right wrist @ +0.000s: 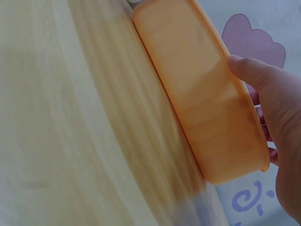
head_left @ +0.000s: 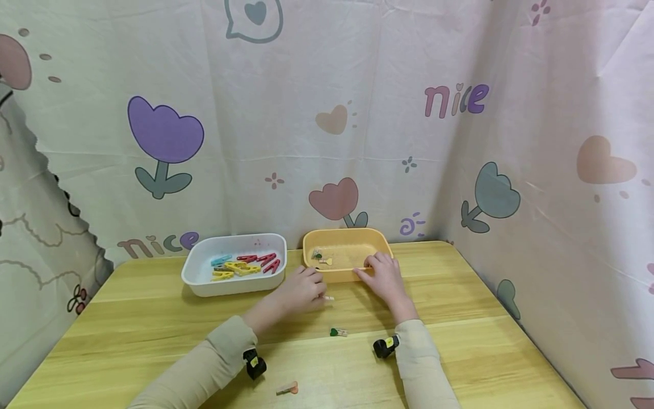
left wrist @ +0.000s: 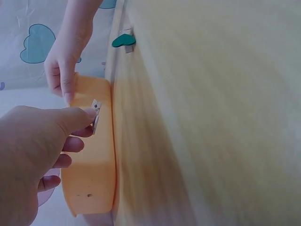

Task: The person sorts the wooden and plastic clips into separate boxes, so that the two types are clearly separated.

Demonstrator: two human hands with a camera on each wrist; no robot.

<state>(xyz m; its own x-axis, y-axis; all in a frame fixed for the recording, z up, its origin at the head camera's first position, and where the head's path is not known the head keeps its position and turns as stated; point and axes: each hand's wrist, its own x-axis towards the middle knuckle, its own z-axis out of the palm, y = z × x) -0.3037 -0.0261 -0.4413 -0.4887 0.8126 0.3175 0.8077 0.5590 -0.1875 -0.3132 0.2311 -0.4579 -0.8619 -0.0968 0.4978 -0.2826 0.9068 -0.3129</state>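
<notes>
My left hand (head_left: pixel 300 288) pinches a small pale wooden clothespin (left wrist: pixel 96 112) between thumb and fingertips, just in front of the yellow-orange plastic tray (head_left: pixel 338 276). At the tray's right front, my right hand (head_left: pixel 385 277) grips the rim, thumb outside on the near wall (right wrist: pixel 233 61) and fingers over the inner side. Inside that tray lie a small clothespin with a yellow decoration (head_left: pixel 326 261) and another with a dark green one (head_left: pixel 317 254). On the table near my hands is a clothespin with a green heart (head_left: pixel 338 332).
A white tray (head_left: pixel 230 290) on the left holds several red, yellow and blue plastic clothespins (head_left: pixel 245 267). Close to the near edge lies a wooden clothespin with an orange heart (head_left: pixel 288 388). A patterned cloth (head_left: pixel 286 125) hangs behind the wooden table (head_left: pixel 460 318).
</notes>
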